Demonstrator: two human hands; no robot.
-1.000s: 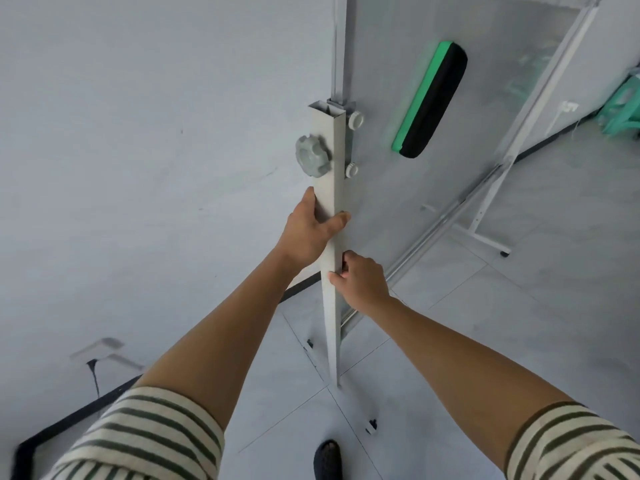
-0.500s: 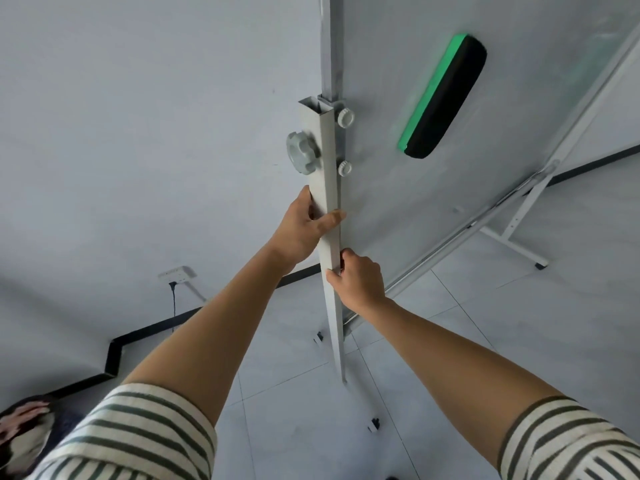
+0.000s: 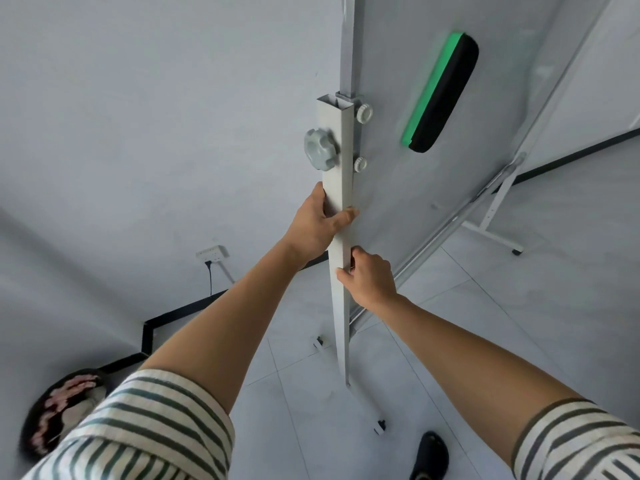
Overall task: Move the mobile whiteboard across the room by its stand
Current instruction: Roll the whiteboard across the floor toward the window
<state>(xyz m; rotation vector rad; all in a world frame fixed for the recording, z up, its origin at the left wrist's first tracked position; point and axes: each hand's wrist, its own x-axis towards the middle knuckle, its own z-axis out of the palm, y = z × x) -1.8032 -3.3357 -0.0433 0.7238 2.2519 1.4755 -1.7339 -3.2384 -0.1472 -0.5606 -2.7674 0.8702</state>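
The white whiteboard panel fills the upper right, seen edge-on from close by. Its near stand post is a pale square tube running down to a wheeled foot. My left hand is wrapped round the post just below the grey knob. My right hand grips the same post a little lower, from the right side. A green and black eraser sticks to the board face. The far stand leg stands at the right.
A grey wall lies close on the left, with a socket and a plugged cable. Black skirting marks a wall corner. A dark patterned object sits at lower left. My shoe stands on pale floor tiles.
The view has swung left and the board has shifted: the wall socket and corner have come further into sight, and the far leg has moved right. Both hands keep the same grip.
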